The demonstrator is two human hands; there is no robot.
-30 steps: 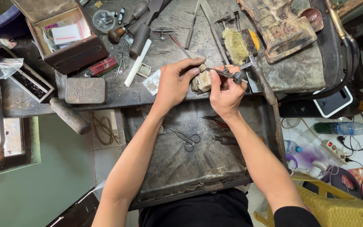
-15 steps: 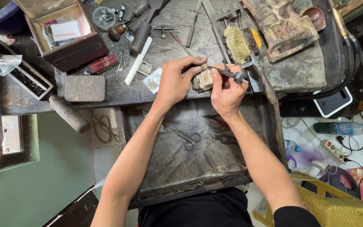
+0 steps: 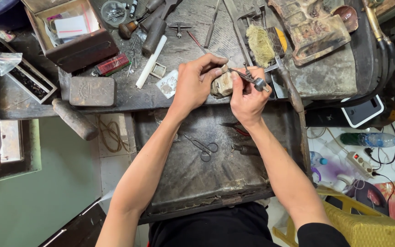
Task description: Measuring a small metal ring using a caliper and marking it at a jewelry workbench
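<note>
The block is gripped by the left hand. The tool, gripped by the right hand, slants left onto it.

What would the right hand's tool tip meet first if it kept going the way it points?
The right hand aims its thin tool up-left. It would likely meet the left hand's fingertips at the pale block first; depth there is unclear.
</note>
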